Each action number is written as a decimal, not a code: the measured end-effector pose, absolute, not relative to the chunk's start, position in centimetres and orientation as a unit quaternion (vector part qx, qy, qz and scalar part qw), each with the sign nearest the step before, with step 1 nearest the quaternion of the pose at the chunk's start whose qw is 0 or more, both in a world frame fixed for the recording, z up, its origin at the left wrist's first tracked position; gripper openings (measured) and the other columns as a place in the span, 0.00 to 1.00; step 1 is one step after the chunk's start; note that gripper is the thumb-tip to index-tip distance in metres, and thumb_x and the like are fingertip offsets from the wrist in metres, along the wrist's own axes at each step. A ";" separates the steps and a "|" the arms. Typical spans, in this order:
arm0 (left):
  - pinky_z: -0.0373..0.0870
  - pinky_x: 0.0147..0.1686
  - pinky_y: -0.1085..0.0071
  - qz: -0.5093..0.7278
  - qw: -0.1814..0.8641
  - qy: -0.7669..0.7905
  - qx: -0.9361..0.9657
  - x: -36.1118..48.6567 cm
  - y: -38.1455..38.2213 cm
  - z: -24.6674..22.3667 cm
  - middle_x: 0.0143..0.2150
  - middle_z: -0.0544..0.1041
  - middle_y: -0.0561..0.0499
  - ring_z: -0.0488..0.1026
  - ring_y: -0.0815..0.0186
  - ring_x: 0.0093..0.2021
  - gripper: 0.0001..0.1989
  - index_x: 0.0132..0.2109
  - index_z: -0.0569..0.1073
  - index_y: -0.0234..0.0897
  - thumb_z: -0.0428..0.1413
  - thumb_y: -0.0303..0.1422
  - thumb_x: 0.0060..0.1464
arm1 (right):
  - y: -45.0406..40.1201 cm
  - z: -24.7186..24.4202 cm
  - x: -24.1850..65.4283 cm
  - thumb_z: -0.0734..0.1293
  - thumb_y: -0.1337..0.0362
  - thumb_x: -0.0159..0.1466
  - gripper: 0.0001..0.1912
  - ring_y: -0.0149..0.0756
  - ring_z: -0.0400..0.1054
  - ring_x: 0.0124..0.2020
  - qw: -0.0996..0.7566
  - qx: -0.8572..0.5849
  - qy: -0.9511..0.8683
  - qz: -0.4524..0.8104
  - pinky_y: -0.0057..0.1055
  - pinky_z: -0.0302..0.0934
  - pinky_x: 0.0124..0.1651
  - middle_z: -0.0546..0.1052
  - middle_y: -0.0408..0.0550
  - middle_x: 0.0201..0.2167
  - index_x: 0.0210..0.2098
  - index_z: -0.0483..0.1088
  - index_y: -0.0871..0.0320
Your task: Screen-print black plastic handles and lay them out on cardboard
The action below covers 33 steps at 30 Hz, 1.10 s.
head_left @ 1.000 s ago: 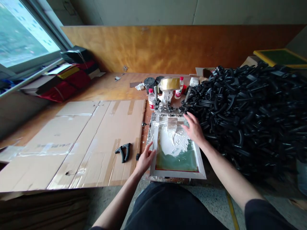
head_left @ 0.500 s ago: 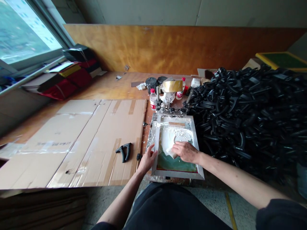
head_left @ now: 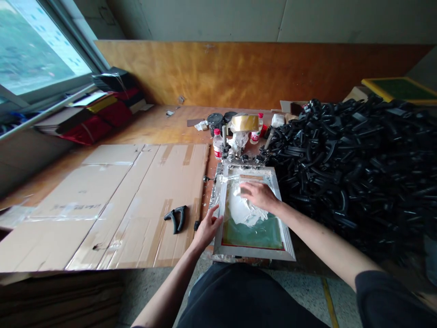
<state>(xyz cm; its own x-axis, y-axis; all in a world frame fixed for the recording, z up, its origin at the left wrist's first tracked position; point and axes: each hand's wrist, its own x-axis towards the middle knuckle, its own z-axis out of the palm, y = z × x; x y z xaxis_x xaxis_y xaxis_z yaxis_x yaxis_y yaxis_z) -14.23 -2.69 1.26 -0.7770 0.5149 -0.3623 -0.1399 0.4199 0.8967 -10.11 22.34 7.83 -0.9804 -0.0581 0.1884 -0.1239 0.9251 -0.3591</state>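
A metal-framed screen [head_left: 252, 251] lies in front of me, its mesh green at the near end. White paste [head_left: 243, 212] is spread over the middle and far part of the mesh. My right hand [head_left: 258, 195] is closed over a small whitish scraper or cloth [head_left: 241, 190] in the paste; its exact form is hard to make out. At the frame's left edge rests my left hand [head_left: 209, 228], fingers apart and holding nothing. Behind the frame is a clamp bar [head_left: 244, 159] with metal posts.
Black plastic parts [head_left: 341, 159] are heaped on the right. Flattened cardboard [head_left: 136, 196] covers the left, bearing one black handle-like part [head_left: 175, 218]. Behind the frame stand a bottle [head_left: 217, 145], a tape roll [head_left: 245, 123] and a black tub [head_left: 215, 122].
My right hand has moved away from me and slightly left across the mesh, and the paste has changed shape. My left hand has stayed at the frame's left edge.
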 end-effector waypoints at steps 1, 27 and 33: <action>0.57 0.23 0.76 0.544 0.320 0.767 0.119 -14.3 -2.8 2.2 0.25 0.69 0.57 0.63 0.70 0.23 0.33 0.64 0.61 0.40 0.54 0.48 0.55 | 23.1 8.8 -11.4 0.71 0.62 0.60 0.21 0.36 0.71 0.39 0.098 0.011 -0.977 0.188 0.31 0.63 0.41 0.77 0.44 0.43 0.53 0.70 0.49; 0.74 0.46 0.60 0.654 0.561 0.502 -0.079 -6.9 2.4 3.7 0.67 0.61 0.38 0.68 0.52 0.59 0.31 0.63 0.60 0.35 0.51 0.48 0.60 | 19.8 1.0 -5.4 0.64 0.67 0.66 0.06 0.41 0.66 0.46 0.031 -0.136 -0.985 0.099 0.34 0.58 0.46 0.74 0.54 0.43 0.43 0.67 0.59; 0.74 0.45 0.62 0.672 0.541 0.498 -0.086 -7.5 3.2 3.7 0.64 0.65 0.37 0.70 0.53 0.57 0.29 0.59 0.65 0.34 0.55 0.47 0.58 | 21.6 0.4 -4.8 0.61 0.73 0.66 0.10 0.36 0.67 0.40 0.032 -0.040 -0.993 0.103 0.29 0.59 0.42 0.75 0.48 0.37 0.45 0.68 0.57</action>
<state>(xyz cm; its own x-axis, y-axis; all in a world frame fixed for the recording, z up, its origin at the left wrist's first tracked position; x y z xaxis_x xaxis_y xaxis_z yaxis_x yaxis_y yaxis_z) -7.46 3.22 3.74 -0.3995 0.6415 -0.6549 -0.8134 0.0815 0.5760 -4.83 21.57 0.42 -0.9947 0.0869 0.0550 0.0738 0.9755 -0.2071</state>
